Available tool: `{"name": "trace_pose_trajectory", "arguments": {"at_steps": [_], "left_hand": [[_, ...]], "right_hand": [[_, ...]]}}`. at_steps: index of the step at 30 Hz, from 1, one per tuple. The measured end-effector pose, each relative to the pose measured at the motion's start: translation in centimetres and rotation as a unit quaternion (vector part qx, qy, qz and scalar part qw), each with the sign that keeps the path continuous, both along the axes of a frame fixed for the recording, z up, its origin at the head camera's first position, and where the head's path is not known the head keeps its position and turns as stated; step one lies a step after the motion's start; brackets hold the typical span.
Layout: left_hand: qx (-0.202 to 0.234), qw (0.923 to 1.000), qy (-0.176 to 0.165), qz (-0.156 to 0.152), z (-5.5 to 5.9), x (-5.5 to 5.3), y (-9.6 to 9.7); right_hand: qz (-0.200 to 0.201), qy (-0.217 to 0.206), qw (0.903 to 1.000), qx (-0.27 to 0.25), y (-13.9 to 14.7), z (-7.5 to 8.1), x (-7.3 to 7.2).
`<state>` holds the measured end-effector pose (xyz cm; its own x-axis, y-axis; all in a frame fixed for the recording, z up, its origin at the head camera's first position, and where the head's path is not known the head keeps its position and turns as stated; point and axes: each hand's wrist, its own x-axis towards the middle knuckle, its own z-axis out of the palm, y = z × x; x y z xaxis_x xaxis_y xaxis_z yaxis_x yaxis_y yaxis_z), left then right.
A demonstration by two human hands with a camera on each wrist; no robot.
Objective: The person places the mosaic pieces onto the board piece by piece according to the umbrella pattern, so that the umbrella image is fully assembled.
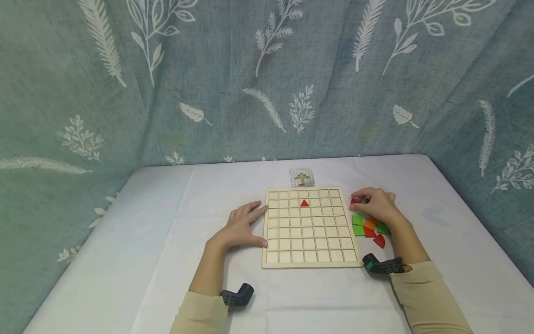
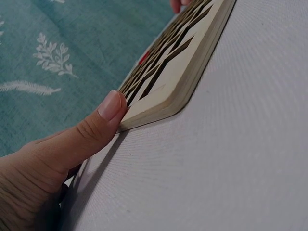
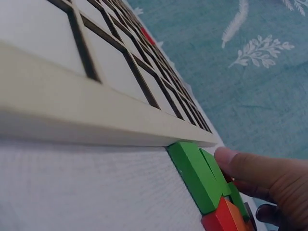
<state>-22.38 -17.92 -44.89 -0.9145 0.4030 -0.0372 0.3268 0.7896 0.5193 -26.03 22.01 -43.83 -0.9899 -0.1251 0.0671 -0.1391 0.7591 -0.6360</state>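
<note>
A pale wooden grid board (image 1: 308, 265) lies on the table, with one red triangle (image 1: 304, 203) in a cell near its far edge. My left hand (image 1: 242, 227) rests at the board's left side, thumb and fingers spread, and the thumb (image 2: 111, 106) touches the rim near a corner. Beyond the right edge, my right hand (image 1: 377, 204) pinches a small red piece (image 1: 353, 202) between thumb and forefinger; its full shape is hidden. Close below that hand sit green pieces (image 1: 358, 220), an orange piece (image 1: 370, 223) and red pieces, including a red rounded wedge (image 1: 379, 240).
A small pattern card (image 1: 302, 177) with a coloured figure on a grid lies behind the board. White cloth (image 1: 167, 260) covers the table. A blue-green leaf-print curtain (image 1: 225, 83) hangs behind and at the sides. Dark devices (image 1: 238, 295) are strapped to both wrists.
</note>
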Motion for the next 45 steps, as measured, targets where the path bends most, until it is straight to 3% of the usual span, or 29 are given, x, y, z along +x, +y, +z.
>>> {"name": "trace_pose_trajectory", "arguments": {"at_steps": [8,27,34,45], "left_hand": [[-0.008,1.0000,0.004,0.001,0.0,-0.1,-0.1],[-0.008,0.9999,-0.002,-0.009,-0.2,-0.1,-0.1],[-0.001,1.0000,0.008,-0.005,0.1,0.0,0.0],[0.002,0.9999,0.010,-0.006,0.1,0.0,-0.1]], "right_hand": [[0.009,0.001,0.9998,0.015,0.1,-0.1,0.0],[0.021,0.009,0.9994,-0.025,-0.3,1.0,0.8],[0.046,0.052,0.9969,-0.038,-1.0,1.2,0.5],[0.084,0.061,0.9930,-0.056,-3.2,1.9,0.7]]}}
